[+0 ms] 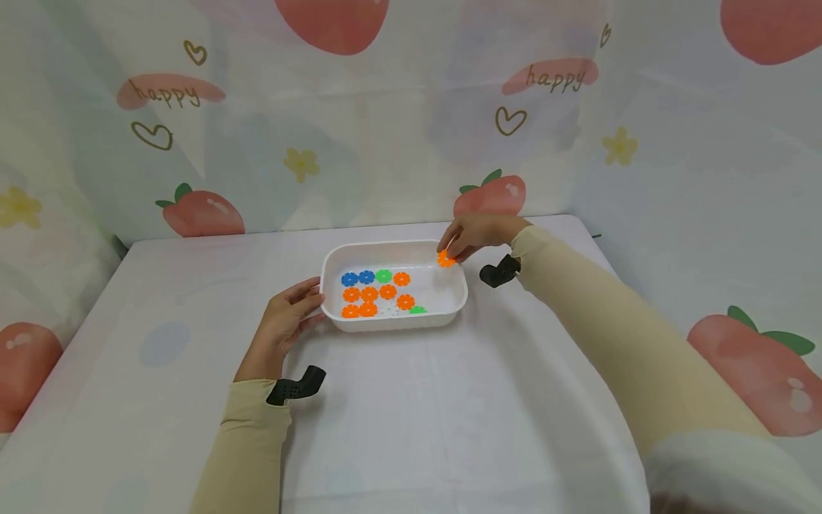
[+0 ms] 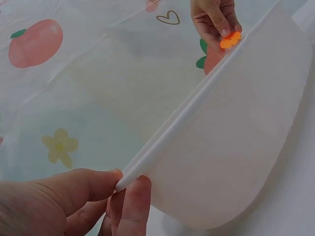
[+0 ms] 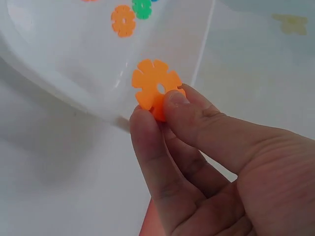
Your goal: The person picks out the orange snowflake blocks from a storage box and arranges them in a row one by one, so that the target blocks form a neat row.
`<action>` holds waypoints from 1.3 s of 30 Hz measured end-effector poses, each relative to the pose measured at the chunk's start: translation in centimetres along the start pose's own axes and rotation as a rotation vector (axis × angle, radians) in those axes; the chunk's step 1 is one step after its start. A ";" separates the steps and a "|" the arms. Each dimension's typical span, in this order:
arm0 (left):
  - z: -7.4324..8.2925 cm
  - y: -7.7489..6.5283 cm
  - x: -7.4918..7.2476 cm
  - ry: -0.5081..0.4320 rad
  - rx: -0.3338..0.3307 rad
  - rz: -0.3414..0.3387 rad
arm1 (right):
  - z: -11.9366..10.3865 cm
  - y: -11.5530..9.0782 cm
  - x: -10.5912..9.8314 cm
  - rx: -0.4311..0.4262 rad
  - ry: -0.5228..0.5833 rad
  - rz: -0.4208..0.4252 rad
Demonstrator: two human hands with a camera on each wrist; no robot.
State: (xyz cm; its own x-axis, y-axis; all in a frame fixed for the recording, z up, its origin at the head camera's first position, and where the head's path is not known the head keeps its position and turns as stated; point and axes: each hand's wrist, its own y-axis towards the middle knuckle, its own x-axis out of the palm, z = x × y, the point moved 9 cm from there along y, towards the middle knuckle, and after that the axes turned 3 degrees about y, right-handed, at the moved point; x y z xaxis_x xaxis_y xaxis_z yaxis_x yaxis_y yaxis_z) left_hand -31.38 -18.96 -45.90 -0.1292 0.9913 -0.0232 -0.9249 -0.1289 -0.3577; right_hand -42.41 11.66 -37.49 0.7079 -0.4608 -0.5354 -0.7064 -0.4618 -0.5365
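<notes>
My left hand (image 1: 287, 319) pinches the rim of a white plastic tray (image 1: 390, 325) at its left end, thumb above and fingers below, as the left wrist view shows. Between thumb and fingertips my right hand (image 1: 480, 234) holds an orange snowflake building disc (image 3: 153, 83), a flat notched piece with a hole in its middle. That disc is over the tray's far right corner in the head view. Inside the tray lie two blue discs (image 1: 349, 279), a green disc (image 1: 383, 275) and several orange discs (image 1: 387, 291). Another green disc (image 1: 417, 310) is partly hidden by the near wall.
The tray stands on a table with a white cloth (image 1: 411, 414). Behind the table hangs a printed backdrop (image 1: 385, 135) with fruit, hearts and flowers, and it continues along both sides. A black wrist mount (image 1: 297, 385) sits on the left sleeve, another on the right.
</notes>
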 end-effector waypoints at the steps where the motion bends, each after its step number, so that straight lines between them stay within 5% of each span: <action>1: 0.0 0.0 0.0 0.001 -0.001 0.001 | 0.2 -0.1 -0.4 0.003 0.007 0.005; 15: -0.1 0.3 0.0 -0.003 -0.002 0.015 | 4.8 -0.7 -3.6 0.004 0.148 0.139; 29: -0.2 0.2 0.1 0.007 -0.002 0.015 | 8.1 -0.3 -2.2 0.052 0.258 0.128; 39: -0.2 0.3 0.0 0.012 0.000 0.025 | 10.4 0.2 -1.8 0.100 0.234 0.175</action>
State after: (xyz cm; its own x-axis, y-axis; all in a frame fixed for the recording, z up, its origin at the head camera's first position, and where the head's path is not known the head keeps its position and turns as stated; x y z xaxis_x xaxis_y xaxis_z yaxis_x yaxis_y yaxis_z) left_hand -31.58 -19.01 -46.19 -0.1479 0.9881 -0.0429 -0.9213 -0.1534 -0.3573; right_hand -43.89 20.25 -43.39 0.5477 -0.6944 -0.4668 -0.8061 -0.2886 -0.5166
